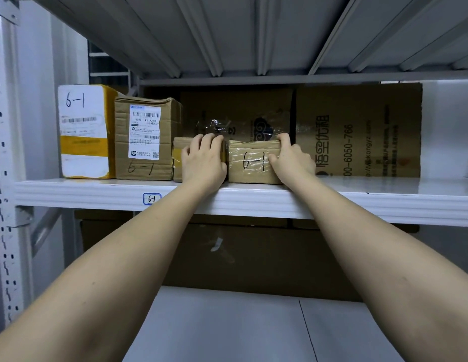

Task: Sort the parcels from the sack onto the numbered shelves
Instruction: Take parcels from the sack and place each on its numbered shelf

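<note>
Four parcels stand in a row at the left of the white metal shelf [358, 190], whose front lip carries a small label [152, 199] reading "6-1". From the left: a white-and-yellow parcel [84, 131] marked "6-1", a taller brown carton [146, 139] with a printed shipping label and "6-1" written below it, a small taped box [178, 159], and a small brown box [251, 163] marked "6-1". Your left hand [203, 160] lies over the small taped box, fingers [209, 142] curled over its top edge. Your right hand [290, 160] grips the small brown box at its right end — fingers hooked over the top, thumb pressed on the front face. Flattened cardboard sheets [358, 131] line the back of the bay. A perforated grey upright [3, 152] frames the left side — ribbed panels of the shelf above [253, 35] close the top. Below, a lower shelf [227, 322] shows, with dark cardboard [253, 257] behind it.
</note>
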### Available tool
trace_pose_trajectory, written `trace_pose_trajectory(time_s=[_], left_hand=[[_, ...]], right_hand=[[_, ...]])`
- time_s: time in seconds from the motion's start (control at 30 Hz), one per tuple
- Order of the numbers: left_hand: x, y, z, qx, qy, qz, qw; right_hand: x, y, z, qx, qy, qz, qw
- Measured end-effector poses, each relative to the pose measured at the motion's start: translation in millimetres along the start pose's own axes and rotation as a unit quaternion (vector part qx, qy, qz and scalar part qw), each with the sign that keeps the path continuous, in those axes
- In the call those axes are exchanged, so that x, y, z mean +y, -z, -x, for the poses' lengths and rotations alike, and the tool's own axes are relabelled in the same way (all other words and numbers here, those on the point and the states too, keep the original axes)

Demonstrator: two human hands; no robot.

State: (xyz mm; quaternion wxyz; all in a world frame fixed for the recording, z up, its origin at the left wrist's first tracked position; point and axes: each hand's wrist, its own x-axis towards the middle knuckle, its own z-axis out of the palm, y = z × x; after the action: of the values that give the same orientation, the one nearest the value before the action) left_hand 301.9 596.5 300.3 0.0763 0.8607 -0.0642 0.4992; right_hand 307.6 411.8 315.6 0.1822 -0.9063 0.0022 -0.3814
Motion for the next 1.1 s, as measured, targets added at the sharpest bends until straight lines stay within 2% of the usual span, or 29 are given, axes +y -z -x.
trace_pose_trajectory(time_s=[0.7,0.9,1.0,1.1], left_hand=[[4,6,6,-0.028,0.012,0.035,0.999],[16,11,13,0.048,-0.067,0.000,0.997],[29,12,18,0.039,-0.129,-0.036,0.990],[50,17,27,0.052,-0.168,-0.035,0.984]], right_hand=[[-7,-4,0,-0.009,-0.012,0.036,0.999],[-3,11,8,0.082,0.024,0.051,0.995],[-1,25,17,0.118,0.042,0.032,0.992],[10,44,31,0.120,0.081,0.058,0.988]])
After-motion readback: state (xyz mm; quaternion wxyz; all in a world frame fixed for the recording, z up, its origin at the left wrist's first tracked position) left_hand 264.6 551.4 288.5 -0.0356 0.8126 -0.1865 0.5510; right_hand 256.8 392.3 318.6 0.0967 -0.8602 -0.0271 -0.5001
